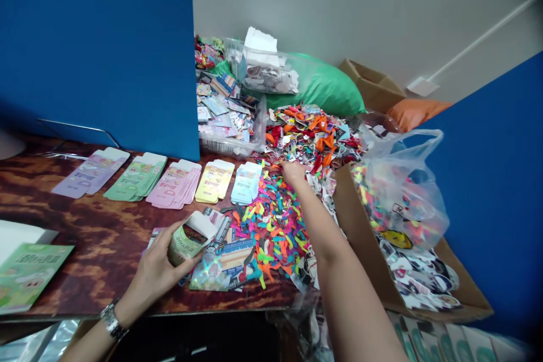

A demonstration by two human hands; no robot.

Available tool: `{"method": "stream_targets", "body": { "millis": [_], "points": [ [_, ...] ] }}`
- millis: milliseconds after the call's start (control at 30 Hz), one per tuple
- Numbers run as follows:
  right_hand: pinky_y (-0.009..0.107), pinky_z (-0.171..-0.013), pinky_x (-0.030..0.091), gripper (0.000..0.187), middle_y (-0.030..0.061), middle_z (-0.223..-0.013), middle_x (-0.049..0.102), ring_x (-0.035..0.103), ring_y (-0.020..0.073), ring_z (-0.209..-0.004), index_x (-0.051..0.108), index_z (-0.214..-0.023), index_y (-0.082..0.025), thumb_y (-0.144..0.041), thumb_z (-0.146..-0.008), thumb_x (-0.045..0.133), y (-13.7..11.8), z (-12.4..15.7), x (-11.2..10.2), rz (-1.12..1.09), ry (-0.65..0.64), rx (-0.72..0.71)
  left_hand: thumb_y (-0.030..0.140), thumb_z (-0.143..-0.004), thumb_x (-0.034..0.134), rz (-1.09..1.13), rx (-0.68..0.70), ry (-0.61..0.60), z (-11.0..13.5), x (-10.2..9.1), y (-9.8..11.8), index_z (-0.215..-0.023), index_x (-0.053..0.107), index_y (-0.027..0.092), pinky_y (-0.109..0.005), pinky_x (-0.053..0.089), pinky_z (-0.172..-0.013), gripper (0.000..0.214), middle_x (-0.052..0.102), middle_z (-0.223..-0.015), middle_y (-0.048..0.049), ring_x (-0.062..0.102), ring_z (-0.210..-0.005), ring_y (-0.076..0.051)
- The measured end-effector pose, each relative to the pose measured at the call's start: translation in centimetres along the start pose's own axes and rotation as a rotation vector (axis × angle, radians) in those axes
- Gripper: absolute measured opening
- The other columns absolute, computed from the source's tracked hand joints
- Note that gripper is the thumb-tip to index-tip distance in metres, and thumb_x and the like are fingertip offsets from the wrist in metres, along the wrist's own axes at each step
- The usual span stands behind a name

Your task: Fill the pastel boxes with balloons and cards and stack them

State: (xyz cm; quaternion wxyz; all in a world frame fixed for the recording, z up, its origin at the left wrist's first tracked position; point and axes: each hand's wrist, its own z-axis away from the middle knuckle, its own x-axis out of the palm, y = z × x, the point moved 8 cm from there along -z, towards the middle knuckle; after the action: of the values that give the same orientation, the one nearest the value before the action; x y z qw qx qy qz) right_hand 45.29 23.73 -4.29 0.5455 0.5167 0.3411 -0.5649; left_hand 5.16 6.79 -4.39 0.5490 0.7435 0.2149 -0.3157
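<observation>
My left hand (163,260) grips a small green printed paper box (183,249); its white top flap (199,227) stands open and some dark contents show inside. My right hand (293,172) reaches out to the back edge of a heap of small colourful balloons (275,220), beside a pile of mixed small trinkets (318,136). Its fingers point away from me and are hidden, so whatever they touch does not show. Below the box lie several printed packets and cards (235,254), one of them shiny.
Fanned stacks of flat boxes run along the table: purple (91,172), green (136,178), pink (175,184), yellow (214,181) and blue (246,182). Behind stands a clear bin of packets (258,130). At right is a cardboard box (360,237) with a plastic bag (407,192).
</observation>
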Motion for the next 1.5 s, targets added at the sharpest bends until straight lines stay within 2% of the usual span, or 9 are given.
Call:
{"method": "stream_targets", "body": {
  "millis": [167,400,600,733,900,1033,1100,1200,1500],
  "points": [
    [0.033,-0.087,0.045,0.033,0.0176,-0.124,0.063,0.058,0.0273,-0.114,0.059,-0.124,-0.016,-0.027,-0.093,0.051,-1.1,-0.3,-1.0,-0.041,0.077,-0.066,0.052,-0.077,0.068,0.000,0.002,0.008,0.1,-0.4,0.3,-0.131,0.045,0.021,-0.039,0.054,-0.087,0.066,0.063,-0.114,-0.0084,0.065,-0.100,-0.026],
    [0.022,-0.075,0.045,0.029,0.0061,-0.104,0.071,0.065,0.0173,-0.092,0.064,-0.109,-0.019,-0.041,-0.093,0.054,-2.5,0.7,-1.2,-0.093,0.007,-0.178,0.053,-0.076,0.068,0.007,-0.016,0.010,0.1,0.0,-0.1,-0.130,0.046,0.021,-0.041,0.054,-0.087,0.066,0.063,-0.113,-0.0086,0.066,-0.099,-0.027],
    [0.034,-0.083,0.049,0.038,0.0130,-0.111,0.070,0.066,0.0226,-0.098,0.062,-0.117,-0.013,-0.037,-0.088,0.063,-4.0,0.2,-0.5,-0.055,-0.031,-0.095,0.047,-0.076,0.071,0.033,0.000,0.004,-0.2,0.3,0.8,-0.133,0.043,0.021,-0.039,0.053,-0.090,0.069,0.062,-0.118,-0.0090,0.064,-0.104,-0.026],
    [0.033,-0.082,0.049,0.030,0.0189,-0.107,0.071,0.067,0.0284,-0.100,0.067,-0.108,-0.012,-0.034,-0.089,0.059,-4.1,1.2,-2.2,-0.089,0.010,-0.095,0.041,-0.076,0.073,0.062,0.000,0.045,-0.4,-1.1,1.9,-0.129,0.046,0.022,-0.035,0.052,-0.089,0.063,0.061,-0.115,-0.0070,0.063,-0.103,-0.023],
    [0.028,-0.082,0.050,0.032,0.0098,-0.109,0.071,0.067,0.0194,-0.097,0.057,-0.123,-0.017,-0.030,-0.095,0.049,-6.7,6.5,-6.3,-0.296,0.143,-0.223,0.034,-0.075,0.073,0.120,-0.015,0.067,-0.8,-1.7,2.3,-0.130,0.048,0.020,-0.036,0.050,-0.093,0.061,0.061,-0.117,-0.0082,0.061,-0.107,-0.024],
    [0.028,-0.072,0.054,0.025,0.0034,-0.095,0.071,0.068,0.0165,-0.082,0.062,-0.112,-0.021,-0.032,-0.090,0.059,-13.7,15.2,-10.4,-0.979,0.165,-0.691,0.032,-0.075,0.072,0.141,-0.028,0.067,-1.0,-1.0,2.4,-0.131,0.048,0.020,-0.040,0.050,-0.094,0.063,0.061,-0.119,-0.0095,0.060,-0.108,-0.025],
    [0.026,-0.069,0.054,0.021,0.0009,-0.091,0.071,0.067,0.0143,-0.076,0.063,-0.109,-0.022,-0.027,-0.089,0.061,-17.1,18.7,-10.9,-0.993,0.125,-0.818,0.031,-0.075,0.071,0.144,-0.025,0.069,-1.0,-0.9,2.7,-0.132,0.047,0.021,-0.041,0.049,-0.094,0.063,0.062,-0.119,-0.0097,0.060,-0.109,-0.026],
    [0.029,-0.080,0.053,0.020,0.0038,-0.100,0.070,0.066,0.0166,-0.089,0.063,-0.109,-0.022,-0.021,-0.090,0.060,-20.3,21.6,-11.3,-0.850,0.189,-0.942,0.031,-0.075,0.070,0.125,-0.029,0.091,-0.8,-1.3,2.8,-0.132,0.047,0.020,-0.041,0.049,-0.093,0.063,0.061,-0.118,-0.0100,0.059,-0.109,-0.026],
    [0.031,-0.083,0.053,0.013,0.0035,-0.094,0.067,0.063,0.0164,-0.091,0.065,-0.105,-0.024,-0.021,-0.093,0.059,-19.5,23.8,-14.0,-1.081,0.469,-0.905,0.040,-0.076,0.073,0.152,-0.040,0.130,0.1,-3.0,2.9,-0.133,0.045,0.020,-0.042,0.049,-0.095,0.067,0.060,-0.120,-0.0110,0.059,-0.111,-0.026]
  ]
}}
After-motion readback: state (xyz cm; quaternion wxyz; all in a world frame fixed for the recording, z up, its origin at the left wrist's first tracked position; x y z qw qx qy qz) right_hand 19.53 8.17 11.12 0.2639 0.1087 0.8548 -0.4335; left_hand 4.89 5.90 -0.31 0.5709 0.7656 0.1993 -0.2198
